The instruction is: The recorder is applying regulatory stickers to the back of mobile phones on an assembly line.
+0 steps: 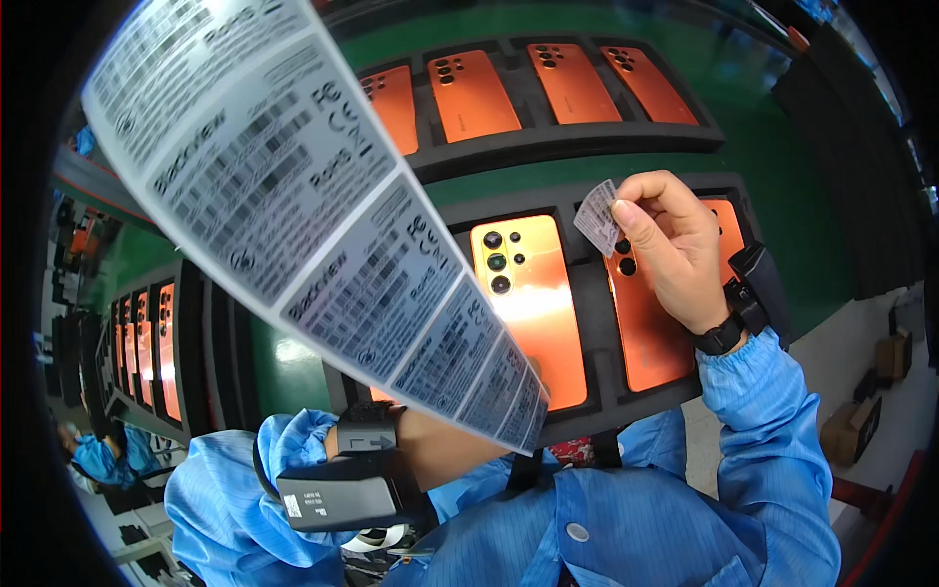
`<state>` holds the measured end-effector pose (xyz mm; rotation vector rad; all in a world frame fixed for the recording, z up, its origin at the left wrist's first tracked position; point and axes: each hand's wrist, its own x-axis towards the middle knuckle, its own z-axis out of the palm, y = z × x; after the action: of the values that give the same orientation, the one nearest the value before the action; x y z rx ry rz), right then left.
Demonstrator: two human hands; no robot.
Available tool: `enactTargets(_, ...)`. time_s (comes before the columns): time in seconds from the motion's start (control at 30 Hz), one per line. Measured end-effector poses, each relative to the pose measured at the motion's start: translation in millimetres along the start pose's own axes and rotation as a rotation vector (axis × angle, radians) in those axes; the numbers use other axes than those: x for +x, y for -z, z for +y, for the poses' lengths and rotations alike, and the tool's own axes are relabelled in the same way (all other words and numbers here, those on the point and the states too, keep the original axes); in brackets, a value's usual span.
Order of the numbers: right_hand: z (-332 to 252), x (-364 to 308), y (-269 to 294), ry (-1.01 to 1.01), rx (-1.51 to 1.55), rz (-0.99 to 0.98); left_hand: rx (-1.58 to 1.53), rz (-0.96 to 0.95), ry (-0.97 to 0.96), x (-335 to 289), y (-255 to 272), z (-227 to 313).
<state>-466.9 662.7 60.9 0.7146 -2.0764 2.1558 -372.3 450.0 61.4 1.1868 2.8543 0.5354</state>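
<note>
A long strip of white printed labels slants across the view from the upper left, close to the camera. Its lower end covers the fingers of my left hand, so only the wrist side shows. Between thumb and finger, my right hand pinches a small printed label. That label hovers over the upper end of an orange phone, partly hidden by my hand. Left of it another orange phone lies back up, its cameras at the top. Both sit in slots of a dark foam tray.
Beyond, a second foam tray holds several orange phones on a green surface. More phones stand in a tray at the left. A person in blue is at the far left; brown boxes are at the right.
</note>
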Motion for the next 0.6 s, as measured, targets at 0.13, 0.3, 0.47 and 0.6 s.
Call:
enactTargets(0.13,-1.9,1.0,-5.1,-0.015,-0.037,0.000,0.234,-0.001,-0.323,1.8,6.3,1.1)
enactTargets(0.3,0.4,-1.9,7.9,-0.162,-0.022,0.001,0.185,-0.128,-0.243,-6.2,-23.6,-6.9)
enactTargets(0.47,4.0,2.7,0.5,-0.193,-0.004,-0.020,0.212,-0.437,-0.412,3.6,9.1,-4.2)
enactTargets(0.6,10.0,0.4,6.3,-0.232,0.022,-0.018,0.280,-0.448,-0.476,15.0,13.6,-2.3)
